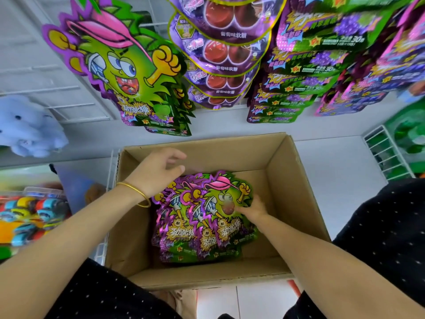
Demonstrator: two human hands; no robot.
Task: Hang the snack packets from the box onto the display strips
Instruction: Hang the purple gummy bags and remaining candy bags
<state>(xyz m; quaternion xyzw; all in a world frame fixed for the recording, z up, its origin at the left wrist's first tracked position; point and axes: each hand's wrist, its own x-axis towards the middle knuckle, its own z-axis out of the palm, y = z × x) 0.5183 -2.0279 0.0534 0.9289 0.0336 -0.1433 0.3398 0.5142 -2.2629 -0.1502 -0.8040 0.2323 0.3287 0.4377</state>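
Observation:
An open cardboard box (pixel 296 187) stands on the white shelf below the display. Inside lies a fanned stack of green-and-purple monster-shaped snack packets (pixel 202 217). My left hand (pixel 158 171), with a gold bangle on the wrist, hovers over the stack's upper left with relaxed fingers and holds nothing. My right hand (pixel 255 209) reaches under the right edge of the top packet, and its fingers are mostly hidden by the packet. Above the box, matching monster packets (pixel 124 72) hang on the display.
Purple grape-candy packets (pixel 227 51) and rows of green-purple pouches (pixel 308 65) hang to the right. A blue plush toy (pixel 27 127) sits at left, coloured toys (pixel 30 215) below it. A white wire basket (pixel 388 153) with green goods is at right.

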